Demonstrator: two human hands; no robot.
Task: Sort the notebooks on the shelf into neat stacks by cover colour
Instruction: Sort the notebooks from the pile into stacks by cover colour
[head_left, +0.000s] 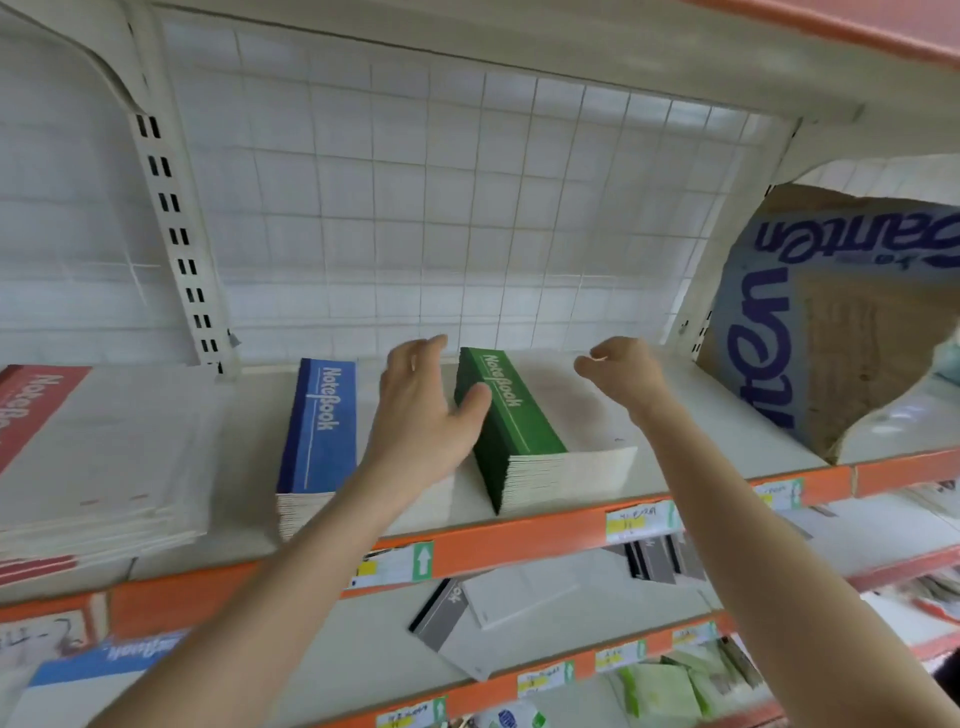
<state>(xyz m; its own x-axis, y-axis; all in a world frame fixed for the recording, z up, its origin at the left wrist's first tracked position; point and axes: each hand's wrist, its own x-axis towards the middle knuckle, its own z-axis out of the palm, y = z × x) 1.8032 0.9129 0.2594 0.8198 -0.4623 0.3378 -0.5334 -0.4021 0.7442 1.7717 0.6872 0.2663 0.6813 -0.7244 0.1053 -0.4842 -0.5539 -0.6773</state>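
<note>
Green notebook stack (524, 415): on shelf (727, 431), mid-span. Blue notebook stack (319, 426): near its left. Red notebook stack (31, 410): far left. Left hand (415, 410): fingers extended, thumb touching green spine. Right hand (621, 374): above green stack's rear right, fingers loosely curled, gripping nothing. Cardboard box (852, 322): well right.

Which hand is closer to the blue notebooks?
Left. The left hand is between the blue stack and the green stack; the right hand hovers over the green stack's far side.
</note>
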